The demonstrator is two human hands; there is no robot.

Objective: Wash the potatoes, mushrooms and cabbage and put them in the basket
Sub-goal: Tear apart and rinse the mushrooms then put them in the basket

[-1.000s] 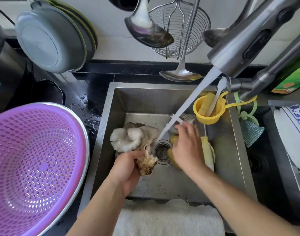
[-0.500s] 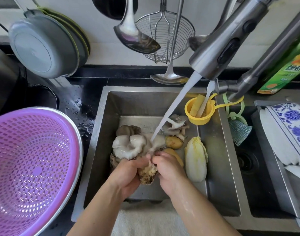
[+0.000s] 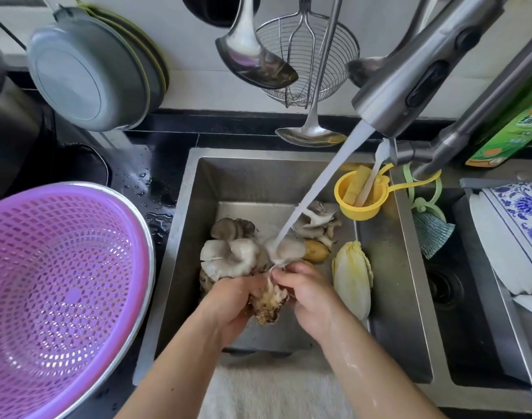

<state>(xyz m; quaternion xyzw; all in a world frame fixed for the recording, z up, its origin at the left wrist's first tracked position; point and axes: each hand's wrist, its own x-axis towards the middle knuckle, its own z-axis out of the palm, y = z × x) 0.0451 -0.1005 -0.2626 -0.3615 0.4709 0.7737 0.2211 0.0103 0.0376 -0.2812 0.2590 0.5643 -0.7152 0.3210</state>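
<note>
Over the stainless steel sink (image 3: 186,237), nearest the camera, the left hand (image 3: 231,300) curls its fingers round the rough brown base of a large pale grey oyster mushroom cluster (image 3: 243,258), the stump poking out below the palm while the caps fan away from the fingertips toward the sink's back wall. The right hand (image 3: 307,293) meets it from the other side, fingers bent and pinching the same stem where it joins the caps. The white stream of water (image 3: 322,182) from the brushed metal faucet (image 3: 421,68) lands on the caps just beyond both sets of fingers. To the right on the sink floor lies a pale yellow-green napa cabbage (image 3: 353,276), with a small brown potato (image 3: 316,251) beside the held cluster and a second, darker mushroom clump (image 3: 317,220) farther back. Left of the sink sits the purple perforated plastic basket (image 3: 62,291). A yellow plastic strainer cup (image 3: 359,199) hangs at the sink's far right corner.
</note>
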